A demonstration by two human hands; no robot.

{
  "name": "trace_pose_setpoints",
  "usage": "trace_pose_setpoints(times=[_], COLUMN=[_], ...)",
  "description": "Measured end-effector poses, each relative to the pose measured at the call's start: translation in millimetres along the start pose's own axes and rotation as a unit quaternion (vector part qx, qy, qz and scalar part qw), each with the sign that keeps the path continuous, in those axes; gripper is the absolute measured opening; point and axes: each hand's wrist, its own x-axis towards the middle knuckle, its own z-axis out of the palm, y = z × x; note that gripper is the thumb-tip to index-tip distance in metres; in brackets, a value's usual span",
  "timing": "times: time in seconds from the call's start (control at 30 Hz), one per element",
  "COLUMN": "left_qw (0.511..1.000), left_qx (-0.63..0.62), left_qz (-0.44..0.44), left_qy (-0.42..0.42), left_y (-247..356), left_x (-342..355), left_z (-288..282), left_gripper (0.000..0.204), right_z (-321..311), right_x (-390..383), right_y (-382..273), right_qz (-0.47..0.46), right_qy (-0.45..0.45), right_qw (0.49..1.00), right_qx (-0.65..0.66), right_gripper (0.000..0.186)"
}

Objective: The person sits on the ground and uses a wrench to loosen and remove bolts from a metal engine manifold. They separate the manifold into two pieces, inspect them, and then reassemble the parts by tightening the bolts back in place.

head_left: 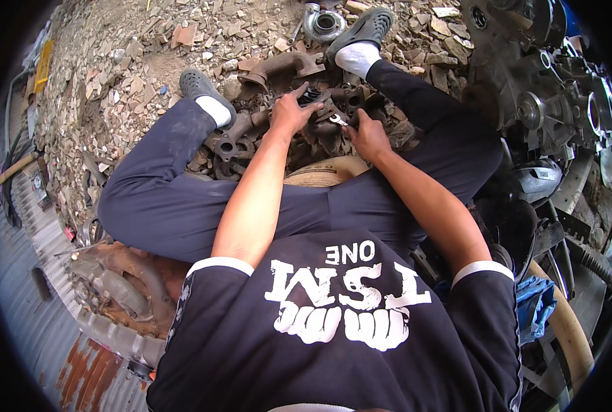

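Note:
My left hand [289, 112] grips a rusty cast manifold part [353, 101], its fingers beside a dark piece [311, 94] on top. In my right hand [369, 134] is a small silver spanner [337, 119], its head against the rusty metalwork; whether it sits on a fastener I cannot tell. A curved rusty pipe [278, 66] lies just beyond my hands, and a flanged piece [226, 145] lies to their left. Behind my forearms, between my legs, is a printed tan sack [326, 177].
My outstretched feet rest on rubble [134, 96], near a silver turbocharger [324, 23]. Piled engine castings [539, 110] crowd the right, with a blue bag [533, 305] below. Corrugated metal sheet [35, 261] runs along the left, near another engine casting [114, 288].

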Motion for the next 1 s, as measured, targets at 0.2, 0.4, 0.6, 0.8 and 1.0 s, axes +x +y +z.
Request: trace_pose_setpoints(times=[0.2, 0.4, 0.6, 0.8, 1.0], left_qw=[1.000, 0.999, 0.999, 0.999, 0.999], left_qx=[-0.021, -0.032, -0.045, -0.050, -0.045], left_qz=[0.017, 0.022, 0.013, 0.005, 0.009], left_qy=[0.016, 0.015, 0.004, -0.002, 0.003], left_y=[-14.7, -13.8, -9.8, -13.0, -12.0], left_x=[-2.3, -3.3, -4.7, -2.2, -1.2], left_z=[10.2, 8.0, 2.9, 4.7, 4.1], left_gripper=[0.079, 0.080, 0.079, 0.079, 0.081], right_z=[-24.4, -33.8, -33.8, -37.1, -38.7], right_x=[16.0, 19.4, 31.1, 55.2, 79.6], right_y=[-6.3, -38.7, -50.5, -73.6, -63.9], right_qz=[-0.017, -0.064, -0.065, -0.104, -0.118], right_qy=[-0.025, 0.028, 0.007, -0.028, -0.109], right_qw=[0.996, 0.987, 0.964, 0.945, 0.924], right_qx=[-0.079, -0.147, -0.258, -0.308, -0.348], right_gripper=[0.037, 0.024, 0.021, 0.024, 0.023])
